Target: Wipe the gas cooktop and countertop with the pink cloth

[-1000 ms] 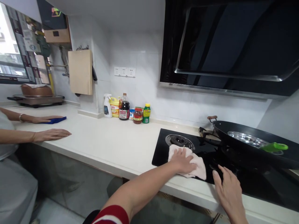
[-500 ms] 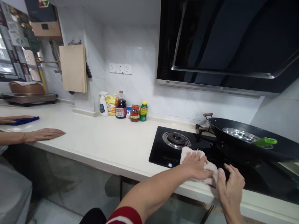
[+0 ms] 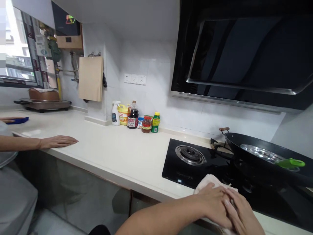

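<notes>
Cloth (image 3: pixel 207 180), soft, pale, rumpled, has shifted to the front edge of the glossy hob (image 3: pixel 174 168), lower right, held under the left grip (image 3: pixel 214 203); the right grip (image 3: pixel 245 210), earlier apart, now touches the left, its hold unclear.

The head camera looks forward, down over stovetop (image 3: pixel 174 167).

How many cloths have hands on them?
2: a pinkish-white fabric cloth under the person's left hand at the front of the black glass stove, and a dark blue cloth under another person's hand, far left. Others could be hidden underneath.
</notes>
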A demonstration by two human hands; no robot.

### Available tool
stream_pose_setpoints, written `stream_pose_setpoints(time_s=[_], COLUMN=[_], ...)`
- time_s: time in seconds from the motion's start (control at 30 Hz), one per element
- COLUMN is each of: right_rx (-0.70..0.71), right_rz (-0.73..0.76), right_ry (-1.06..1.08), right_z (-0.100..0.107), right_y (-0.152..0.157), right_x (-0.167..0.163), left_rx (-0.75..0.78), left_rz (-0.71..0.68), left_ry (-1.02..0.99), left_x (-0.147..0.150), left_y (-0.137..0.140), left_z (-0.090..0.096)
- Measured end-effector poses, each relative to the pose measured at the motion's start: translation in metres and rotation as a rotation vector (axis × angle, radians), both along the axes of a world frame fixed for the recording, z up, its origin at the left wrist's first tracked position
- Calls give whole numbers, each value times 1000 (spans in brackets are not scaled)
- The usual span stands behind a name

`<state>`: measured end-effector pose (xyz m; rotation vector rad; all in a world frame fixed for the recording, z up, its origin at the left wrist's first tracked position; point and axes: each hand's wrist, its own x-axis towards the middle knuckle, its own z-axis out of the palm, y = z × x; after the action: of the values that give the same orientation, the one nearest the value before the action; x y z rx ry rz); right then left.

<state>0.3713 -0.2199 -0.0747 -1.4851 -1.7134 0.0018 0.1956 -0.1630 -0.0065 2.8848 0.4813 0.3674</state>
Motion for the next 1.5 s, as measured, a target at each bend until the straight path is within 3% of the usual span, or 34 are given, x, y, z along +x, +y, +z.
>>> stream_pose_setpoints(time_s=[0.1, 0.2, 0.37, 0.47, 0.53, 0.63, 0.7, 0.83, 0.97, 1.1, 1.3, 1.5], right_rx=[15, 27, -29, -146, -254, -400, -449, -434, -349, -210, -61, 12], right_rz=[51, 18, -144, -311, -342, -312, -246, 8, 305, 370, 346, 62], right_ry=[-182, -306, -427, -414, -441, -483, -492, -472, -492, -519, -505, -581], right_z=[-11, -25, -35, -22, -8, 18, 34, 55, 56, 51, 28, -2], right_y=[4, 6, 6, 7, 9, 17, 26, 45, 55, 51, 31, 6], right_x=[14, 25, 16, -1, -17, -50, -82, -168, -251, -284, -244, -135], left_rx=[-66, -150, -70, 20, 84, 154, 182, 184, 64, -49, 103, 108], left_rz=[-60, -4, 4, 227, 431, 662, 743, 783, 822, 872, 858, 901], left_ry=[-42, -76, -287, -417, -450, -387, -334, -313, -400, -468, -336, -299], left_x=[-2, -19, -97, -171, -224, -292, -318, -325, -318, -324, -321, -315], left_y=[3, 2, 4, 17, 29, 44, 47, 44, 46, 51, 45, 38], left_z=[1, 1, -8, -14, -17, -19, -18, -17, -17, -19, -20, -13])
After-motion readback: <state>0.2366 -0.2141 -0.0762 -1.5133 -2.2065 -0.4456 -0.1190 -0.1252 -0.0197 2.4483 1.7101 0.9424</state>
